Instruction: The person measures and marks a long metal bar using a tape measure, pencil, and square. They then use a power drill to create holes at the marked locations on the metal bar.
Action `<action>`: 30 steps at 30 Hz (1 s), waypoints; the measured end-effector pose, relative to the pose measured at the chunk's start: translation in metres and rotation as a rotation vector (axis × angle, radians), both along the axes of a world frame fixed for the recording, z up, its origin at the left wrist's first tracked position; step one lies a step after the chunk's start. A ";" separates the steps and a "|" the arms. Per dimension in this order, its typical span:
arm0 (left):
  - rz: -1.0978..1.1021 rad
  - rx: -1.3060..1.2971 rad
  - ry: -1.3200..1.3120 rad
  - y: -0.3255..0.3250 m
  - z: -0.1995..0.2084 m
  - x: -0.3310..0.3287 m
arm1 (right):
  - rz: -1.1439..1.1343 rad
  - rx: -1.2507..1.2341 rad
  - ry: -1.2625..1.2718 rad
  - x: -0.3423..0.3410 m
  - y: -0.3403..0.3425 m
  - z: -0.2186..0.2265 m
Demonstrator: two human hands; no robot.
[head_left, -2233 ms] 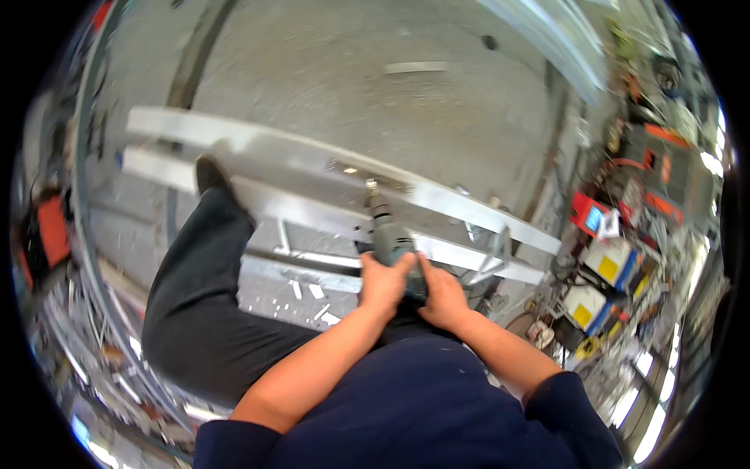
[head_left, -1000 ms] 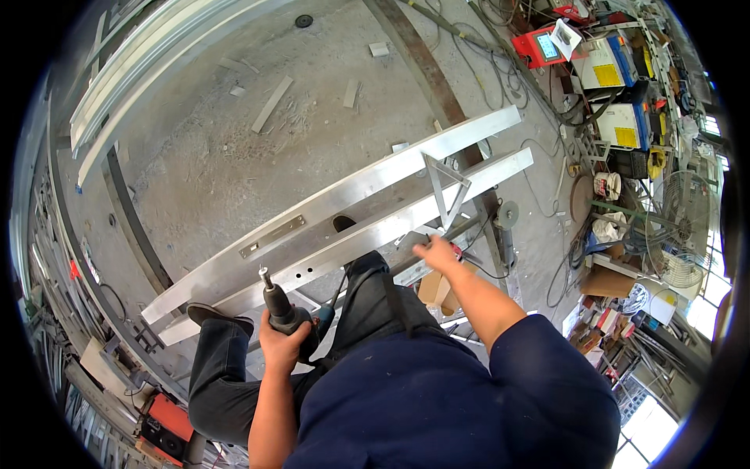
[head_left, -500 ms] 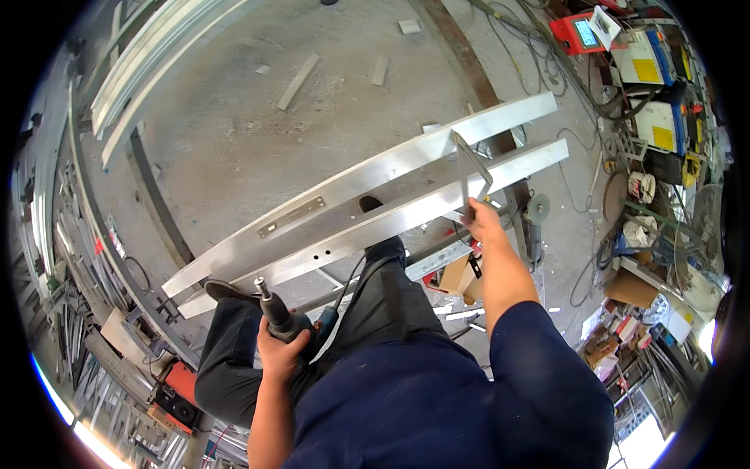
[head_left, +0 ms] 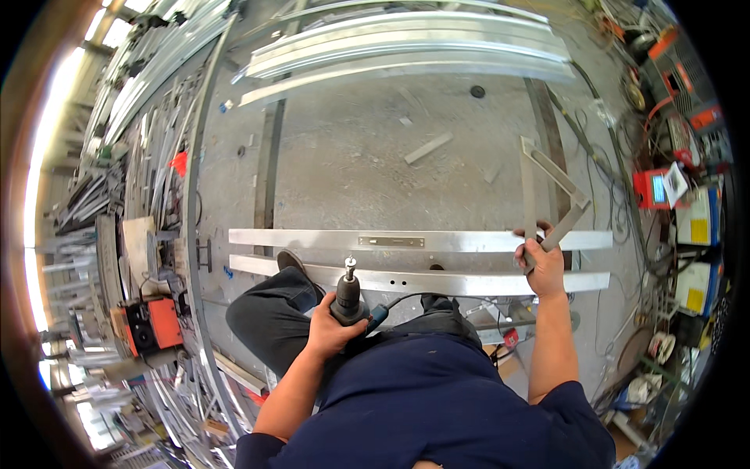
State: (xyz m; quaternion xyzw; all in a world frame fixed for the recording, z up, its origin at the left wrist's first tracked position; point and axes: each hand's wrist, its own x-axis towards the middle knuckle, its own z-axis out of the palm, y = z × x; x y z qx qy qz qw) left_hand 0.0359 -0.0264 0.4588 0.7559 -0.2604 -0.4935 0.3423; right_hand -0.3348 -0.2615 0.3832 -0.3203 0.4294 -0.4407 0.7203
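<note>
My left hand (head_left: 331, 327) is wrapped round a power drill (head_left: 348, 295), its bit pointing away from me, just short of the near aluminium bar (head_left: 484, 284). That bar has two dark holes around its middle. Parallel beyond it lies the far aluminium bar (head_left: 312, 241), with a slotted metal plate (head_left: 392, 241) set in its face. On the right, my right hand (head_left: 545, 266) grips a triangular frame of flat metal strips (head_left: 528, 184) above the bars. The frame covers part of both bars, and its far corner reaches past the far bar.
Steel beams (head_left: 268, 164) run across the floor under the bars. Long metal profiles (head_left: 406, 53) lie at the far side. Loose offcuts (head_left: 428, 147) rest on the floor. Cables and machines (head_left: 698, 223) line the right; an orange machine (head_left: 156, 327) and stacked metal fill the left.
My view has turned, so the bars now lie level across it. The triangular frame has swung from near the bars' right ends to pointing away past the far bar. The drill stays in my left hand.
</note>
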 end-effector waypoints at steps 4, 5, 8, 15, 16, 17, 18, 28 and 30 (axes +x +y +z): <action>0.022 -0.069 -0.003 0.018 0.004 0.003 | 0.395 -0.021 0.161 0.059 -0.005 0.064; 0.046 -0.088 0.011 0.025 0.001 0.003 | 0.466 -0.042 0.278 0.079 0.008 0.074; 0.106 -0.115 0.037 0.036 -0.011 0.002 | 0.698 -0.508 0.518 0.117 0.050 0.079; 0.061 -0.067 -0.096 0.032 -0.008 0.002 | 0.767 -1.266 0.564 0.171 0.082 0.087; 0.033 -0.032 -0.134 0.031 -0.009 0.003 | 0.763 -1.295 0.567 0.174 0.083 0.083; 0.022 -0.026 -0.148 0.030 -0.007 0.004 | 0.760 -1.305 0.593 0.176 0.083 0.080; 0.011 -0.020 -0.161 0.029 -0.004 0.004 | 0.758 -1.316 0.619 0.178 0.084 0.078; 0.008 -0.039 -0.135 0.034 -0.009 0.010 | 0.695 -1.407 0.667 0.182 0.064 0.058; -0.002 -0.046 -0.180 0.027 -0.004 0.007 | 0.653 -1.399 0.716 0.179 0.059 0.053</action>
